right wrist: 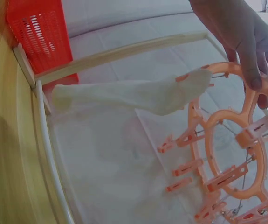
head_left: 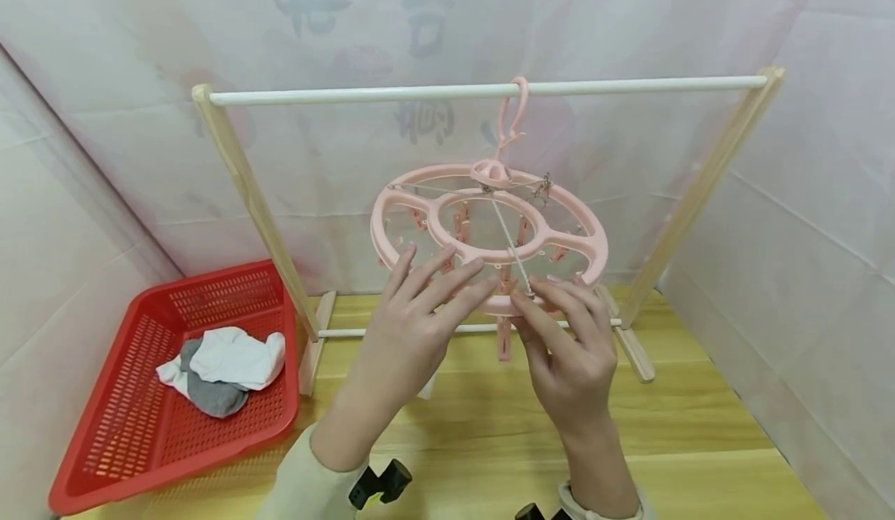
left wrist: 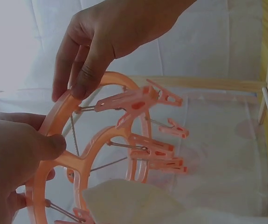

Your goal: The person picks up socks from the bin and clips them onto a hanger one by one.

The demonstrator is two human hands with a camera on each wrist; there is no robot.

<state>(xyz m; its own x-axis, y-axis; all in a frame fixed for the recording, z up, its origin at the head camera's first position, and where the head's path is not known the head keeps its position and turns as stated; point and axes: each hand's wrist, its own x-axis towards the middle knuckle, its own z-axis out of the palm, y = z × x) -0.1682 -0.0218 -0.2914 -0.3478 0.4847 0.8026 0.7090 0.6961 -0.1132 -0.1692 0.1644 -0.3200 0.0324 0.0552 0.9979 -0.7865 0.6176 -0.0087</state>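
Observation:
A round pink clip hanger (head_left: 594, 248) hangs by its hook from a white rod. My left hand (head_left: 412, 322) grips the near left part of its rim, the thumb (left wrist: 54, 145) against one side. My right hand (head_left: 576, 349) pinches the near rim further right, by the cord's lower end. Pink clothespins (right wrist: 227, 177) dangle beneath the ring. From one of them near my left hand hangs a white sock (right wrist: 134, 95), also blurred low in the left wrist view. In the head view my left arm hides nearly all of this sock.
The white rod (head_left: 315, 95) spans a wooden stand (head_left: 245, 178) on the wood-grain table (head_left: 503, 442). A red basket (head_left: 119, 396) at the left contains white and grey socks (head_left: 231, 361). Pale fabric curtains (head_left: 790, 217) surround the table at the back and sides.

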